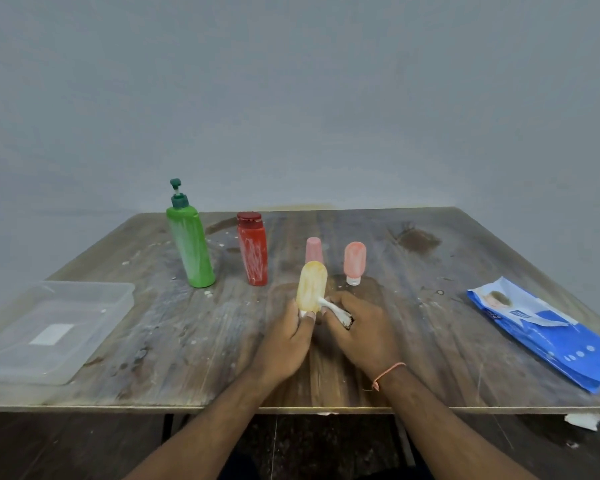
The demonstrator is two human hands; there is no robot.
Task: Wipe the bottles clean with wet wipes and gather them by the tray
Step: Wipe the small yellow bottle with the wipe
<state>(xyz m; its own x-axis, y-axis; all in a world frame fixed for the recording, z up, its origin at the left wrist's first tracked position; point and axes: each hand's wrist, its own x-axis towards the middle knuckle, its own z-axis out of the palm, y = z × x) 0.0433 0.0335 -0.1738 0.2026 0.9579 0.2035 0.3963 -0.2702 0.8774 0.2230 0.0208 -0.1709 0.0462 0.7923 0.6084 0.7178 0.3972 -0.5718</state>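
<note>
My left hand (288, 341) grips the lower end of a small yellow bottle (311, 285), holding it upright over the table's middle. My right hand (357, 327) holds a crumpled white wet wipe (336, 311) that touches the bottle's lower right side. Behind stand a tall green pump bottle (190, 251), a red bottle (253, 252), a pink bottle (314, 250) partly hidden by the yellow one, and an orange-pink tube (354, 259) on its white cap. All carry white smears. A clear plastic tray (54, 332) lies at the left.
A blue wet-wipe pack (548, 332) lies at the table's right edge. The wooden table (187, 341) is stained and speckled white. A grey wall stands close behind it. A scrap of white tissue (582, 420) lies on the floor at the lower right.
</note>
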